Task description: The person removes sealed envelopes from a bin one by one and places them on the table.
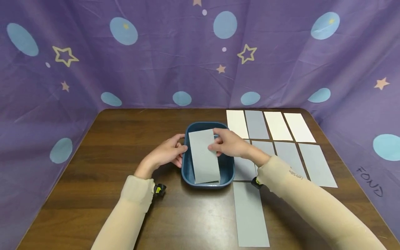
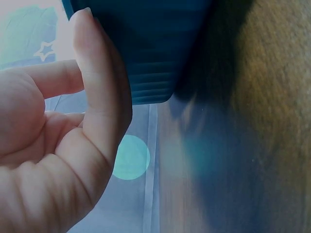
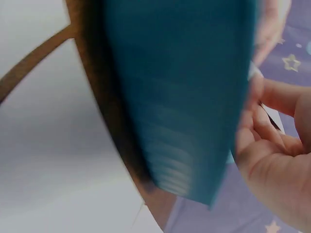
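Note:
A dark blue bin [image 1: 187, 173] stands at the middle of the brown table [image 1: 109, 156]. A grey paper strip [image 1: 204, 159] lies lengthwise in it, its far end raised over the rim. My right hand [image 1: 228, 143] pinches the strip's right edge near the far end. My left hand [image 1: 168, 152] rests against the bin's left wall, thumb tip at the rim beside the strip. In the left wrist view the fingers [image 2: 97, 97] lie fairly straight along the bin's ribbed outside [image 2: 146, 48]. The right wrist view shows the bin's wall [image 3: 180, 97] blurred, with my right hand [image 3: 277, 160] behind it.
Paper strips lie in rows right of the bin: white ones [image 1: 277, 125] and a grey one [image 1: 256, 124] at the back, grey ones [image 1: 315, 165] nearer. One grey strip [image 1: 250, 215] lies alone by the front edge. A purple cloth [image 1: 156, 69] walls in three sides.

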A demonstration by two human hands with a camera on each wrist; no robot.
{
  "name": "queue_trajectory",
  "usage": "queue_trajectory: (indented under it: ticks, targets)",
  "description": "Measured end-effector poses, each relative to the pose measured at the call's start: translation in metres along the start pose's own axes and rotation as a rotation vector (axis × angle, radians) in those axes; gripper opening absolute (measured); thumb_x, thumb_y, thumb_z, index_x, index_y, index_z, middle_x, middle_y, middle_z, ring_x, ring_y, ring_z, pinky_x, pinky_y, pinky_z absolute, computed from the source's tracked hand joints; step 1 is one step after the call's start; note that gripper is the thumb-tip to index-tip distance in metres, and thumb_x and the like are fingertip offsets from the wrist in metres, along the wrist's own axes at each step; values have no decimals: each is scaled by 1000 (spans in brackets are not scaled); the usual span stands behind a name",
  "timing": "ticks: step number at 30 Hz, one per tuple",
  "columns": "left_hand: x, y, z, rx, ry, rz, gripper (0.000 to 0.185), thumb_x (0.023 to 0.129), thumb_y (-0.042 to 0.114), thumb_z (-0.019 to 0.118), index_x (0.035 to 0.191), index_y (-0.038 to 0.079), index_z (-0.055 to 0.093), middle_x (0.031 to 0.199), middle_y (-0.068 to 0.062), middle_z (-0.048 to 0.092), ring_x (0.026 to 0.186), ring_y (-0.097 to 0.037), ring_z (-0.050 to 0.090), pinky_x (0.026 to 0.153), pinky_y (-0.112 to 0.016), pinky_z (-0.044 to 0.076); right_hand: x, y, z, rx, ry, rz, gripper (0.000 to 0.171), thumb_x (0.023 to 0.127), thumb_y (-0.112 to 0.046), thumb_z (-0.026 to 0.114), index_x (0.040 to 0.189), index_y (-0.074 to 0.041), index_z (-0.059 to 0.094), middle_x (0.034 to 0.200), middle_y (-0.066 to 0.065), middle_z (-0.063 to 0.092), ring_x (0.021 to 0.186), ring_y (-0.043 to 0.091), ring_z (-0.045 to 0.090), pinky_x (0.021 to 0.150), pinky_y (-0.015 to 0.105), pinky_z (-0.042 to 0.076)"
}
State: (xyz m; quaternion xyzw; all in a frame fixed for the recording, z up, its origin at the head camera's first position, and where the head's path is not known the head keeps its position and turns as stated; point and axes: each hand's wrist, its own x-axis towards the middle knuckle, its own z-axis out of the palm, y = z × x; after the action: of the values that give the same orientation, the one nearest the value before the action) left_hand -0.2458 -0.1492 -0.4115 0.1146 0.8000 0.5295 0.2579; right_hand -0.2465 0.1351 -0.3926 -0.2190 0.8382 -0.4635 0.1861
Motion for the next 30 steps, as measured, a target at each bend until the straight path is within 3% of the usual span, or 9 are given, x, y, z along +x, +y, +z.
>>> queue_trajectory:
  ticks: [2,5,8,11,14,21,26,30]
  targets:
    - [0,0,0,-5,0,3,64,109,13,55,165,5,27,92,-15,58,61,-18,65,61,-37,66,-7,-4,-10,8,78,-34,32,105,-15,69,98,-5,40,62,0,48,62,19,58,73,36,60]
    - [0,0,1,-11,-4,15,63,109,12,54,165,3,26,91,-16,57,60,-18,65,60,-36,65,-24,-10,-32,62,185,-35,34,105,-13,69,98,-6,37,67,-3,34,63,15,46,72,35,61]
    - [0,0,1,-10,-4,19,63,109,12,54,165,2,26,92,-18,57,60,-17,65,59,-35,65,-49,-12,-58,125,247,14,33,104,-13,69,119,-3,42,72,-3,42,72,14,52,72,31,60]
    - [-1,0,1,-9,-1,14,63,109,12,54,165,3,27,93,-19,58,60,-17,65,59,-34,65,-80,-9,-78,135,262,43,62,105,-14,69,154,-9,31,76,-1,53,74,15,56,71,30,58]
    - [-2,0,1,-7,6,8,62,109,12,55,165,4,28,93,-18,58,60,-17,65,60,-35,65,-113,0,-91,72,235,38,83,105,-13,70,168,-20,16,77,2,59,71,18,59,69,31,56]
    - [0,-4,1,-5,6,5,62,109,12,55,165,4,29,92,-16,58,60,-17,65,60,-34,65,-173,38,-88,-44,90,62,73,103,-12,71,162,-16,29,73,3,57,64,26,62,62,33,52]
    - [0,-3,1,-1,4,6,62,109,12,54,165,4,27,93,-17,57,60,-17,64,60,-34,65,-195,62,-78,-6,16,108,74,102,-12,72,162,-11,28,74,2,55,61,19,60,50,31,48]
    - [-1,-1,0,-1,5,-4,62,109,12,54,165,5,28,93,-16,58,61,-17,65,60,-34,65,-203,78,-67,33,0,145,75,102,-11,72,161,-7,27,78,2,52,63,15,60,55,33,53]
